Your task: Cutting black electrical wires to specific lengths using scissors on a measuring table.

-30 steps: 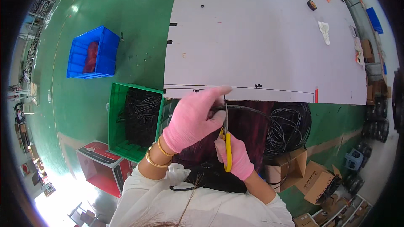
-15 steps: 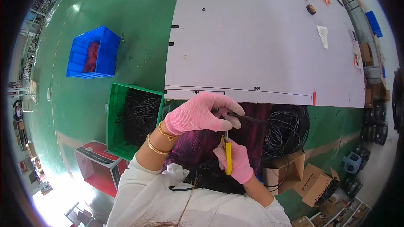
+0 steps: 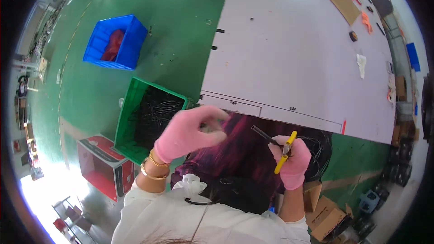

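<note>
My right hand [image 3: 294,160], in a pink glove, grips yellow-handled pliers [image 3: 283,158] that lie across the palm. From the same hand a short length of black tubing [image 3: 261,133] sticks out toward the upper left, its cut end free. My left hand [image 3: 190,132], gloved alike and slightly blurred, is open, with thumb and fingers apart in a curve. It hovers over my lap, between the green crate [image 3: 122,129] and the tubing. Many cut black pieces [image 3: 158,110] fill that crate.
A white table [image 3: 289,68] with drawn lines stands ahead, holding a tape roll [image 3: 353,36] and an orange cloth [image 3: 366,21]. Coiled black tubing [image 3: 322,151] lies at right by cardboard boxes [image 3: 327,221]. A blue crate [image 3: 131,47] and a red box [image 3: 106,165] stand left.
My hands have separated: the left has moved left, off the tubing, and the right has moved right with pliers and tubing. The pliers have turned in the right hand. The view has shifted.
</note>
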Available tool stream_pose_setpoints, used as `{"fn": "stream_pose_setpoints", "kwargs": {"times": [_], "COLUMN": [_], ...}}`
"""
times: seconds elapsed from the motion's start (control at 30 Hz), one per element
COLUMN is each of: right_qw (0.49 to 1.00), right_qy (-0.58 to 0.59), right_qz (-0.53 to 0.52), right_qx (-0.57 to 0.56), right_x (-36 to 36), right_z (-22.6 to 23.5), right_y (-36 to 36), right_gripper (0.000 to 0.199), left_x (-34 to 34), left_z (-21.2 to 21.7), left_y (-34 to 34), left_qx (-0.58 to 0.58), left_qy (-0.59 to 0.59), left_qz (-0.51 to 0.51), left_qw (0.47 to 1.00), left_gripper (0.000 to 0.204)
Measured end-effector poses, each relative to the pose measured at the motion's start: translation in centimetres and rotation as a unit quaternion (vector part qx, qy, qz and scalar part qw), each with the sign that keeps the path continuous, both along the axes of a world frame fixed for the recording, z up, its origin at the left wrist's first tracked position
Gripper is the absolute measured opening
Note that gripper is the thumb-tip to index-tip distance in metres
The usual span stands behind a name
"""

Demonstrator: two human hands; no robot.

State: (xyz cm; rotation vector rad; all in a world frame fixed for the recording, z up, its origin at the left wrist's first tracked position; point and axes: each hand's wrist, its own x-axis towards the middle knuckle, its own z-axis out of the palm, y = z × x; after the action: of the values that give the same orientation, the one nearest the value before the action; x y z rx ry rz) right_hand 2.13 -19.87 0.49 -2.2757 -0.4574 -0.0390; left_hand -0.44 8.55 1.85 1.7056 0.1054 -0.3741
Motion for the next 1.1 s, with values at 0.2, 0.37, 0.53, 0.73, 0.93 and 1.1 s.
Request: {"fn": "stream_pose_setpoints", "kwargs": {"times": [0.2,0.37,0.53,0.73,0.93,1.1], "right_qw": [0.987,0.978,0.971,0.965,0.963,0.965], "right_qy": [-0.045,0.003,0.032,0.071,0.087,0.084], "right_qz": [0.117,0.17,0.195,0.179,0.176,0.171], "right_qx": [-0.099,-0.12,-0.138,-0.175,-0.182,-0.178], "right_x": [4.0,6.2,7.1,7.1,7.2,7.0], "right_z": [1.4,1.5,0.7,0.9,1.5,1.5], "right_y": [4.1,7.8,9.4,10.2,10.5,10.9], "right_gripper": [0.029,0.026,0.024,0.023,0.022,0.022], "left_x": [-2.4,-1.8,0.2,0.6,0.8,0.8], "left_z": [-1.9,-3.4,-6.2,-7.4,-7.7,-7.7], "left_y": [1.9,-3.1,-4.9,-4.8,-4.7,-4.5], "left_qx": [0.437,0.362,0.366,0.339,0.314,0.323], "left_qy": [-0.224,-0.415,-0.444,-0.448,-0.452,-0.44], "left_qz": [0.112,0.072,0.142,0.156,0.164,0.163], "left_qw": [0.864,0.832,0.806,0.812,0.819,0.822], "left_gripper": [0.027,0.011,0.024,0.033,0.031,0.02]}}
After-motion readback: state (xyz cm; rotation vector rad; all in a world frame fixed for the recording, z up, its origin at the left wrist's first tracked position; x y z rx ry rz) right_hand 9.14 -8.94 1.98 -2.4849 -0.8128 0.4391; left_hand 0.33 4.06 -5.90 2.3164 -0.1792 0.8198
